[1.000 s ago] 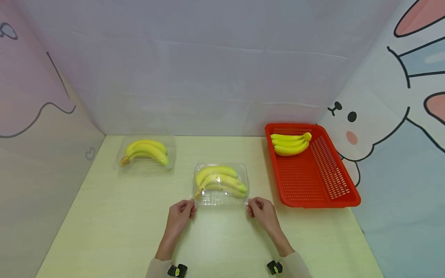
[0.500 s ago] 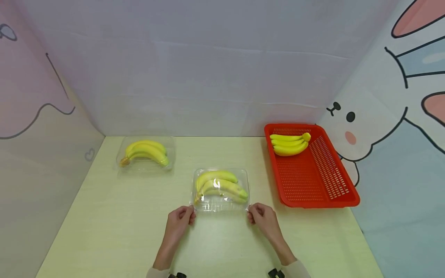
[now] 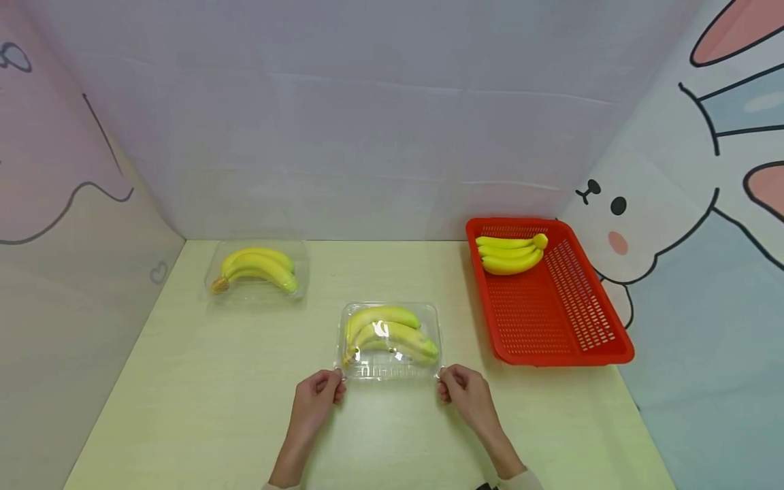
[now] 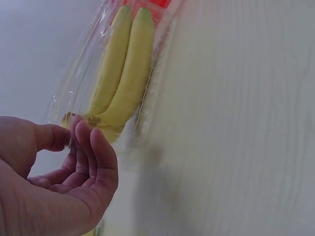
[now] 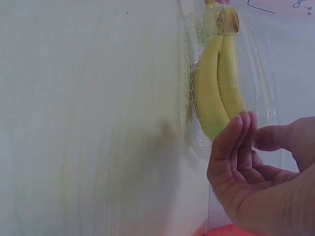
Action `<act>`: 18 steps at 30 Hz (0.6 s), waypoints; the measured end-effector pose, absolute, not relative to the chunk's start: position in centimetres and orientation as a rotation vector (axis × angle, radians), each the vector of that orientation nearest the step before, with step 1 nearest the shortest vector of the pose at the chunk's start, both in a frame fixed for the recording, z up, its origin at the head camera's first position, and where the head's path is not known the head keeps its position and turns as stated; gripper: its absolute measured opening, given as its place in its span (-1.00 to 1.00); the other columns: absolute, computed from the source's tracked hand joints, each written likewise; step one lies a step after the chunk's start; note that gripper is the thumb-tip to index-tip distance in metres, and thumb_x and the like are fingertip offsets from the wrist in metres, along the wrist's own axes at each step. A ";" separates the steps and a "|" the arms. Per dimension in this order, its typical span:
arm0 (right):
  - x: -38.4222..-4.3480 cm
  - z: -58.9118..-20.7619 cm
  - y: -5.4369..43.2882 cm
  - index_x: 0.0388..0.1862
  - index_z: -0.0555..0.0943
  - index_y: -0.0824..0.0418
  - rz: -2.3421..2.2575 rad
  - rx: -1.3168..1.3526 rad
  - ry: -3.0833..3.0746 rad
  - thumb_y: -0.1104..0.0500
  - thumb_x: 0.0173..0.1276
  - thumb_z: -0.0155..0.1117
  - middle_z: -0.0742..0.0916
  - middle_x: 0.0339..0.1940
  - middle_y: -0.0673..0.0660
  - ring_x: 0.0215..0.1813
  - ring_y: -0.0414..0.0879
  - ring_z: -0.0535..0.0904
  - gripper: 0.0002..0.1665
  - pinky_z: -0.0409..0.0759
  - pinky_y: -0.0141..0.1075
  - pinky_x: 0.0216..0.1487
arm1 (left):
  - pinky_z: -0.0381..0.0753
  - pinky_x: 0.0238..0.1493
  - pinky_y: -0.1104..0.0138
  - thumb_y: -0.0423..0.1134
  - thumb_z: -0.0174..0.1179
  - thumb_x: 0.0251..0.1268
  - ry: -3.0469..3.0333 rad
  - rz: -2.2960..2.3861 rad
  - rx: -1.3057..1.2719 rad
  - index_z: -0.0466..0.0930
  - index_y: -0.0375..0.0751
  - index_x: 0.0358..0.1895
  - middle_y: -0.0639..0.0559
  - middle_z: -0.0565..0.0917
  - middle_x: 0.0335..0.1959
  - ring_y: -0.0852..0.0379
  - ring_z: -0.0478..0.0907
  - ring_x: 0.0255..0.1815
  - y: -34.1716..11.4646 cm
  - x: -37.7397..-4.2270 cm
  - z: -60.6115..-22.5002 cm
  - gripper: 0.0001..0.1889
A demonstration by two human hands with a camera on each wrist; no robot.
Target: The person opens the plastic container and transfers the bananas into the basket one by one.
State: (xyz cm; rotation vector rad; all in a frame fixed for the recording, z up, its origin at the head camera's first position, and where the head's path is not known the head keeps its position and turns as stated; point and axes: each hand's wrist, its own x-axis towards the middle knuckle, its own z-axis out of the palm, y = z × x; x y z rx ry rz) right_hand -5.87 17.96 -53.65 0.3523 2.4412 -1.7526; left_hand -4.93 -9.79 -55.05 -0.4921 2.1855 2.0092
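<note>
This is a screened-off tabletop booth; the wider building cannot be told. A creased, pale lilac fabric sheet (image 3: 367, 136) hangs at twelve o'clock, a pink-and-cream sheet (image 3: 79, 224) with dark printed lines at nine, a white-and-blue cartoon-animal sheet (image 3: 667, 224) at three, and a pale, straight-edged, wood-grained table (image 3: 184, 401) at six.

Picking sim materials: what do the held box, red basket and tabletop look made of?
Held box: likely thin plastic, clear and glossy; sharp highlights, and the bananas show through.
Red basket: probably molded plastic, smooth; even colour, regular rows of slots.
Tabletop: wood or wood-look laminate, fairly smooth; faint grain-like streaks in the wrist views, can't tell which.
</note>
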 end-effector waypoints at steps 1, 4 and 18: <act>-5.8 -53.7 18.0 -0.35 0.65 0.43 -1.765 0.348 2.432 0.32 0.51 0.23 0.66 -0.57 0.12 -0.53 -0.15 0.56 -0.78 0.66 -0.33 -0.45 | 0.64 -0.41 0.41 -0.28 0.13 0.57 2.184 2.015 -0.491 0.66 -0.54 -0.20 -0.08 0.67 -0.46 0.19 0.55 -0.48 -9.8 -4.9 -55.0 -0.70; -5.8 -53.6 18.0 -0.34 0.66 0.42 -1.783 0.353 2.413 0.31 0.51 0.24 0.67 -0.56 0.13 -0.52 -0.14 0.57 -0.79 0.68 -0.31 -0.45 | 0.64 -0.41 0.40 -0.30 0.12 0.57 2.181 2.011 -0.494 0.65 -0.55 -0.19 -0.08 0.67 -0.46 0.18 0.56 -0.47 -9.7 -4.8 -54.8 -0.71; -5.5 -53.2 18.4 -0.03 0.65 0.40 -1.812 0.281 2.535 0.25 0.49 0.33 0.75 -0.30 0.23 -0.42 -0.01 0.69 -0.78 0.71 -0.30 -0.35 | 0.64 -0.38 0.42 -0.24 0.26 0.48 2.307 2.003 -0.528 0.63 -0.48 -0.05 -0.19 0.74 -0.34 0.09 0.65 -0.41 -9.8 -4.5 -54.4 -0.72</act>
